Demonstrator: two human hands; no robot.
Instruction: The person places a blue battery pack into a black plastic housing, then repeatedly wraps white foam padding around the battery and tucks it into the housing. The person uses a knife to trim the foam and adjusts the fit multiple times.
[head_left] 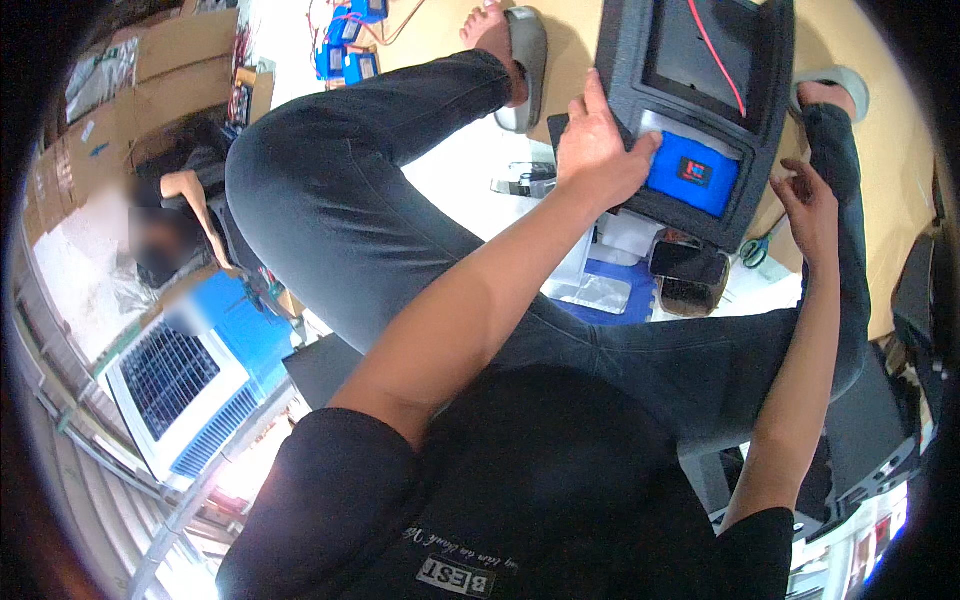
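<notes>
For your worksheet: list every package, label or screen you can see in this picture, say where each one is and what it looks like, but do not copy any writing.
Blue pack: in the dark housing's lower recess, under the left hand's fingertips; rectangular, bright blue.
Label: middle of that pack; small dark rectangle with red marks.
Blue packs: floor, top left; boxy, with wires.
Phone screen: below the housing; dark, glossy.

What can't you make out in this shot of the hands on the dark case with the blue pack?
- Blue battery pack: head view, its left end is covered by the left hand.
- Dark grey case: its top is cut off by the picture's upper edge.
- Right hand: its fingertips curl at the case edge; contact cannot be told.
- Red wire: its upper end runs out of frame.
- Scissors: mostly hidden behind the case.
</notes>
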